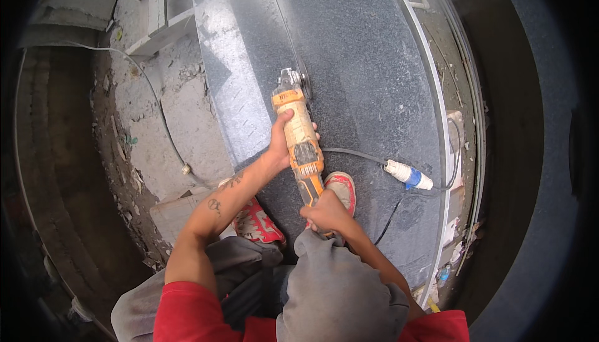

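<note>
An orange and cream angle grinder [302,131], dusty all over, lies along my line of sight with its head pointing away from me. My left hand [281,141] wraps around the middle of its body, thumb on top. Around the rear handle, close to my knees, my right hand [328,212] is closed. The grinder's disc [306,85] stands on edge at the right of its head, over a dark grey stone slab [374,73]. From the disc a thin straight line [279,6] runs away along the slab. Whether the disc touches the stone, I cannot tell.
A power cord [355,152] leads right to a white and blue plug connector [409,175] on the slab. My red and white shoes [259,223] are on or beside the stone. At left lie rubble, a grey cable [156,102] and a wooden frame [159,27]. Pale dust hangs ahead.
</note>
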`<action>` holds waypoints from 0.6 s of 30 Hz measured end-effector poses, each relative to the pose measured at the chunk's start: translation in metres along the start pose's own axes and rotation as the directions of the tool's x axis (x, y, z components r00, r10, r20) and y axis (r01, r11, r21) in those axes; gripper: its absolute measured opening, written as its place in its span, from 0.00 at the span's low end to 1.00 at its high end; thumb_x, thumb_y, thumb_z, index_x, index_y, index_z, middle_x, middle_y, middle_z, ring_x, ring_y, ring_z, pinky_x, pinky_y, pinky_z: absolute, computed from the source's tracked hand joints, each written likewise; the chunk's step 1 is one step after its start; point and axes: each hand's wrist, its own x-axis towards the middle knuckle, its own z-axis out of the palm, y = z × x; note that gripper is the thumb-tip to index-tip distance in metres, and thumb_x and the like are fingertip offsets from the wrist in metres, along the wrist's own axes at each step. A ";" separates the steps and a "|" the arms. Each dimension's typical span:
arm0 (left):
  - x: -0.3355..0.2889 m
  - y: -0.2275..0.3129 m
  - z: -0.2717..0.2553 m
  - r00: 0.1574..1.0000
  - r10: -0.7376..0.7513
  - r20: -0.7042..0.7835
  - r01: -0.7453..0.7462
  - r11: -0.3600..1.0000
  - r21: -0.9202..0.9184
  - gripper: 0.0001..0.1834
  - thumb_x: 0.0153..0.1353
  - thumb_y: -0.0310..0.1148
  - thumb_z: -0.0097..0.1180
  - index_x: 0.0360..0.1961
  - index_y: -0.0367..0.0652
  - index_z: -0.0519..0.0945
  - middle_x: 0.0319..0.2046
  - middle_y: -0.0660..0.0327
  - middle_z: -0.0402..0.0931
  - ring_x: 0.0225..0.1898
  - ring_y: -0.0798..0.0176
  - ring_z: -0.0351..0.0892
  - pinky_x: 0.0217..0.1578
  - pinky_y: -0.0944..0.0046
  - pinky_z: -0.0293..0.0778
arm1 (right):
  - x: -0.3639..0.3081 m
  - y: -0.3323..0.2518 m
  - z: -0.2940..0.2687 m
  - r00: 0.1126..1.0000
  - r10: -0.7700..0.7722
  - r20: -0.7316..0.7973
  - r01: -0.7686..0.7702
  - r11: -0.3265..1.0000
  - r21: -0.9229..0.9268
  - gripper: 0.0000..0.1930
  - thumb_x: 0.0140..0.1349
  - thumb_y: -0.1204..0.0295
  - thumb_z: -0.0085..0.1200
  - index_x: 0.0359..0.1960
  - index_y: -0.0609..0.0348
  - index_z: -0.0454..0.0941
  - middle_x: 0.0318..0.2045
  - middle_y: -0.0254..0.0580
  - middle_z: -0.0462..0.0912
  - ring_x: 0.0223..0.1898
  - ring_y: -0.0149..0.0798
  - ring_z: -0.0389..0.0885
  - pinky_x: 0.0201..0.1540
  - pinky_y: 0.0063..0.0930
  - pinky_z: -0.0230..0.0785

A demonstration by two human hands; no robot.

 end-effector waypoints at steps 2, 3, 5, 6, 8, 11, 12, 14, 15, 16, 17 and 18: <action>-0.006 -0.009 -0.002 1.000 0.014 -0.009 -0.014 1.000 0.015 0.32 0.58 0.60 0.50 0.51 0.43 0.69 0.34 0.51 0.78 0.33 0.51 0.82 0.30 0.50 0.83 | -0.013 -0.001 -0.002 0.999 0.033 -0.012 -0.034 0.995 -0.090 0.10 0.49 0.75 0.57 0.15 0.68 0.75 0.11 0.42 0.77 0.12 0.33 0.76 0.16 0.28 0.67; -0.009 -0.012 -0.002 1.000 0.027 -0.016 -0.027 0.999 0.033 0.32 0.59 0.60 0.49 0.51 0.43 0.69 0.34 0.51 0.78 0.33 0.51 0.82 0.31 0.49 0.83 | -0.013 0.002 -0.002 1.000 0.028 -0.009 -0.029 0.996 -0.081 0.10 0.49 0.74 0.57 0.15 0.68 0.75 0.11 0.42 0.77 0.12 0.33 0.76 0.16 0.29 0.67; -0.010 -0.011 0.002 0.999 0.052 0.007 -0.053 0.997 0.055 0.31 0.59 0.59 0.49 0.50 0.42 0.69 0.34 0.51 0.78 0.32 0.51 0.82 0.31 0.49 0.83 | -0.010 0.007 -0.002 1.000 0.019 -0.008 -0.019 0.998 -0.062 0.11 0.49 0.74 0.58 0.14 0.68 0.75 0.11 0.42 0.77 0.12 0.33 0.76 0.16 0.29 0.67; -0.005 -0.007 0.003 1.000 0.026 0.002 -0.026 0.999 0.037 0.31 0.59 0.59 0.49 0.50 0.42 0.69 0.34 0.52 0.78 0.32 0.52 0.82 0.30 0.50 0.83 | -0.008 0.004 -0.003 1.000 0.001 -0.009 -0.001 0.999 -0.034 0.11 0.49 0.74 0.58 0.14 0.68 0.75 0.11 0.42 0.77 0.12 0.33 0.76 0.16 0.29 0.67; 0.006 0.005 0.002 1.000 -0.024 -0.016 0.024 1.000 0.004 0.31 0.59 0.59 0.49 0.50 0.42 0.69 0.34 0.52 0.78 0.32 0.52 0.82 0.30 0.50 0.83 | 0.001 -0.007 -0.004 0.999 -0.037 -0.004 0.037 0.999 0.023 0.11 0.49 0.74 0.58 0.14 0.68 0.75 0.11 0.43 0.77 0.12 0.33 0.77 0.16 0.29 0.68; 0.011 0.007 -0.003 1.000 -0.008 0.002 0.008 1.000 0.010 0.33 0.58 0.60 0.49 0.51 0.41 0.69 0.34 0.53 0.77 0.32 0.53 0.82 0.29 0.49 0.83 | 0.007 -0.012 -0.005 1.000 0.006 0.006 -0.006 1.000 0.030 0.11 0.50 0.74 0.58 0.15 0.69 0.75 0.11 0.43 0.77 0.12 0.33 0.77 0.17 0.29 0.69; 0.010 0.005 -0.003 1.000 -0.008 0.001 0.008 1.000 0.005 0.33 0.58 0.60 0.49 0.51 0.42 0.69 0.35 0.53 0.77 0.32 0.53 0.82 0.29 0.49 0.83 | 0.006 -0.009 -0.004 1.000 -0.007 -0.001 0.007 1.000 0.005 0.11 0.50 0.74 0.58 0.15 0.68 0.75 0.11 0.42 0.77 0.12 0.33 0.77 0.17 0.29 0.69; 0.004 -0.002 -0.005 1.000 0.001 0.005 -0.001 1.000 0.010 0.33 0.58 0.60 0.50 0.51 0.42 0.68 0.35 0.53 0.77 0.33 0.54 0.82 0.29 0.50 0.83 | 0.003 0.003 -0.002 0.999 -0.031 -0.015 0.030 0.999 -0.044 0.11 0.50 0.74 0.58 0.15 0.68 0.75 0.11 0.42 0.77 0.12 0.33 0.77 0.17 0.29 0.69; 0.001 -0.006 -0.004 1.000 0.006 0.013 -0.006 1.000 0.014 0.33 0.58 0.60 0.50 0.51 0.41 0.68 0.35 0.53 0.77 0.33 0.54 0.82 0.29 0.50 0.83 | 0.001 0.008 -0.002 0.999 -0.027 -0.016 0.026 0.998 -0.059 0.11 0.50 0.73 0.58 0.15 0.68 0.75 0.11 0.42 0.77 0.12 0.33 0.77 0.17 0.29 0.68; -0.001 -0.009 -0.002 1.000 0.010 0.022 -0.011 1.000 0.018 0.33 0.58 0.60 0.50 0.51 0.41 0.68 0.35 0.53 0.77 0.33 0.53 0.83 0.29 0.50 0.83 | -0.001 0.013 -0.003 1.000 -0.024 -0.017 0.023 0.997 -0.075 0.12 0.50 0.73 0.58 0.14 0.67 0.75 0.11 0.42 0.77 0.12 0.32 0.77 0.17 0.29 0.68; -0.003 -0.010 -0.002 1.000 0.016 0.023 -0.016 1.000 0.025 0.33 0.58 0.60 0.50 0.51 0.41 0.68 0.35 0.53 0.77 0.33 0.53 0.83 0.29 0.51 0.83 | -0.002 0.016 -0.002 1.000 -0.024 -0.013 0.022 0.996 -0.089 0.12 0.50 0.73 0.58 0.14 0.67 0.75 0.11 0.41 0.77 0.12 0.32 0.77 0.17 0.29 0.68; -0.005 -0.011 -0.002 0.999 0.021 0.024 -0.022 0.999 0.031 0.33 0.58 0.60 0.51 0.51 0.41 0.68 0.35 0.52 0.77 0.33 0.53 0.83 0.29 0.51 0.84 | -0.003 0.016 -0.002 1.000 -0.020 -0.011 0.020 0.997 -0.081 0.12 0.50 0.72 0.59 0.14 0.66 0.75 0.11 0.41 0.77 0.12 0.32 0.77 0.17 0.29 0.68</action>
